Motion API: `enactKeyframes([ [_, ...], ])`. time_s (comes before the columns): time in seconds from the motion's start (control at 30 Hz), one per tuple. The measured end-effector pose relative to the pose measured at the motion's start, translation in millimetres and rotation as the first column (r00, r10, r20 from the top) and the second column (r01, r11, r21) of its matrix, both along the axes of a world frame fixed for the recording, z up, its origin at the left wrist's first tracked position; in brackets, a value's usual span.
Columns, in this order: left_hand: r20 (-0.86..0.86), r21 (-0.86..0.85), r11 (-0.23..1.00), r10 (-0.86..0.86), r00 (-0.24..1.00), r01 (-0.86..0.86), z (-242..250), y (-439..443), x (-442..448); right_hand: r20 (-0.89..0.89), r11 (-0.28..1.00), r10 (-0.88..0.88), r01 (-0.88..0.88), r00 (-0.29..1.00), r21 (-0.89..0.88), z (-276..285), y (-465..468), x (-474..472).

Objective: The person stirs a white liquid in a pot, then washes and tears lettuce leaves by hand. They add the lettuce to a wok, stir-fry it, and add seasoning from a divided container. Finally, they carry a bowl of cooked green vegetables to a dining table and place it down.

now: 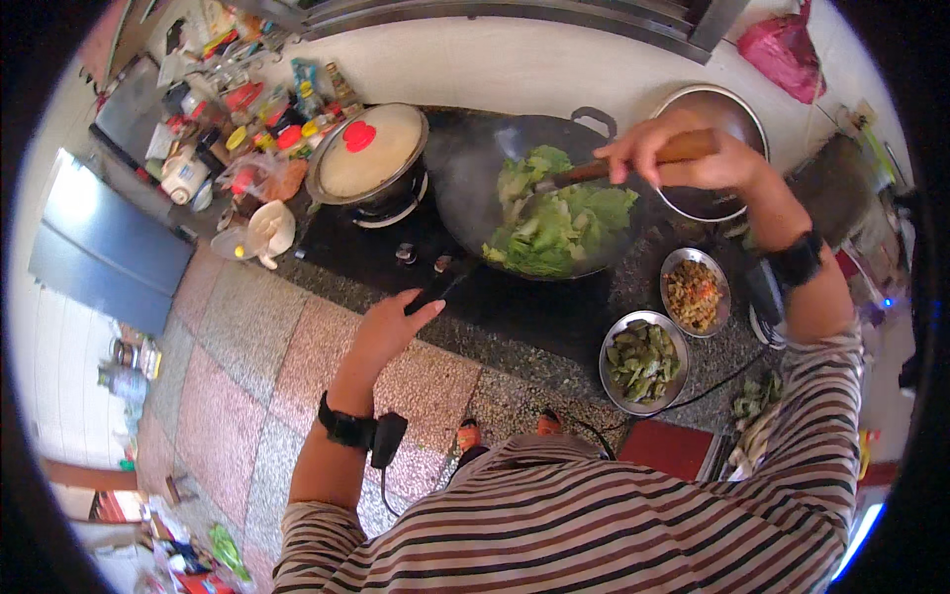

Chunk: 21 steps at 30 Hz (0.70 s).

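A dark wok sits on the stove, with green leafy vegetables heaped inside and steam over them. My left hand grips the wok's long black handle at the near side. Above the wok's right side, my right hand holds a spatula by its wooden handle. The metal end of the spatula reaches into the leaves, which partly hide it. At the wok's far rim is a small loop handle.
Left of the wok stands a lidded pot with a red knob. Condiment jars crowd the back left. A large metal bowl leans behind my right hand. Plates of cooked greens and chopped food lie right, near a black cable.
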<state>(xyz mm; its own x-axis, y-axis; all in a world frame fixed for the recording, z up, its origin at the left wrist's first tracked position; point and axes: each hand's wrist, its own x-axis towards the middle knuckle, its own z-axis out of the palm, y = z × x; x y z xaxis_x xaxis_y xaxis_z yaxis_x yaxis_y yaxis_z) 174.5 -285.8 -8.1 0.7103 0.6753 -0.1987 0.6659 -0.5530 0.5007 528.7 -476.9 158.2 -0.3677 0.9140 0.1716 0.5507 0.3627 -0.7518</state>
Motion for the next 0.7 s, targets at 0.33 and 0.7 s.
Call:
enactKeyframes([
  [0.33, 0.079, -0.381, 0.903, -0.183, 0.98, 0.199, 5.8, 18.6, -5.4, -0.161, 0.868, -0.487, 0.496, 0.859, 0.021, -36.4, -62.5, -104.4],
  [0.7, 0.123, -0.341, 0.891, -0.274, 0.954, 0.3, -6.8, 26.3, -7.7, -0.265, 0.594, -0.77, 0.804, 0.581, 0.037, -43.9, -26.5, -128.9],
])
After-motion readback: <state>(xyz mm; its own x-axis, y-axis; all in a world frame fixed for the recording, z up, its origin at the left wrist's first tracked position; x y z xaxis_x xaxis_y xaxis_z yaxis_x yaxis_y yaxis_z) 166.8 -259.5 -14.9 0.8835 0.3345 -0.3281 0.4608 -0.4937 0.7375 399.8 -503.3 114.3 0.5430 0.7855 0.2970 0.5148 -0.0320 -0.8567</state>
